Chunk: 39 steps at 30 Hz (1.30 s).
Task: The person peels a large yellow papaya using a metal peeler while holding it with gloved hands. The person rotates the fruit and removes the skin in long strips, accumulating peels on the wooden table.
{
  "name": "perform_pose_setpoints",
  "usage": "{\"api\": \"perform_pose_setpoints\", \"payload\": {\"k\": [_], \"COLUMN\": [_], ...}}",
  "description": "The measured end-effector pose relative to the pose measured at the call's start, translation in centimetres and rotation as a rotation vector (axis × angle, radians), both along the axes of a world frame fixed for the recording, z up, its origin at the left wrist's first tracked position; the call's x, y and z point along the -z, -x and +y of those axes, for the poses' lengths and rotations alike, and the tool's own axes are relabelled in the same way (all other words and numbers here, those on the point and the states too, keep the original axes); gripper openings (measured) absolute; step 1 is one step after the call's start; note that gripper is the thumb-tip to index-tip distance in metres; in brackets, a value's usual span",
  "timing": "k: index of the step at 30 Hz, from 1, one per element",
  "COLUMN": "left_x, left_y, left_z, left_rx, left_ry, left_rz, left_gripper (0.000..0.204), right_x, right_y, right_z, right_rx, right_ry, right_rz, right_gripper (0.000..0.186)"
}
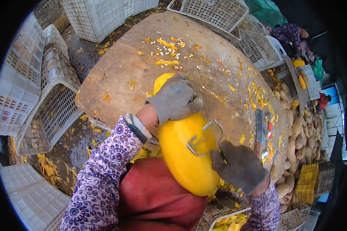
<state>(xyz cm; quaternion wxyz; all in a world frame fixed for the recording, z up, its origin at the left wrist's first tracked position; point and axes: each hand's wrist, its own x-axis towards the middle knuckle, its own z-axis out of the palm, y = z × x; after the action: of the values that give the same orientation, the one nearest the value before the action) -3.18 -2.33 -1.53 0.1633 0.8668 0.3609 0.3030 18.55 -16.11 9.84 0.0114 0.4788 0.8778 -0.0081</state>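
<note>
A large peeled butternut squash [183, 154], bright yellow and smooth, lies slanted over the table's near edge and against my red apron [154, 188]. My left hand [175, 98], in a grey glove, is closed round its upper part, and a bit of yellow shows beyond the fingers. In my right hand [241, 165], also gloved and blurred by motion, is a metal-framed peeler [199, 144]. The peeler's frame lies over the squash's right side; whether its blade touches the skin I cannot tell. The squash's underside is hidden.
Seeds and peel strips litter the wooden table [119, 77]. At its right edge lies a flat metal blade [260, 127]. Unpeeled squashes [302, 138] are piled to the right. White plastic crates [50, 119] stand left; a crate of peels [231, 221] sits below. Another person [291, 36] works far right.
</note>
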Motion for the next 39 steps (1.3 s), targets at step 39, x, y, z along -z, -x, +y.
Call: {"api": "perform_pose_setpoints", "payload": {"k": [39], "left_x": [-1.7], "left_y": [2.2], "left_z": [-1.3], "left_rx": [0.082], "left_ry": [0.018], "left_rz": [0.063], "left_gripper": [0.044], "right_x": [11.4], "right_y": [2.2], "right_z": [-21.0], "right_rx": [0.915], "right_ry": [0.326], "right_rz": [1.089], "right_gripper": [0.02]}}
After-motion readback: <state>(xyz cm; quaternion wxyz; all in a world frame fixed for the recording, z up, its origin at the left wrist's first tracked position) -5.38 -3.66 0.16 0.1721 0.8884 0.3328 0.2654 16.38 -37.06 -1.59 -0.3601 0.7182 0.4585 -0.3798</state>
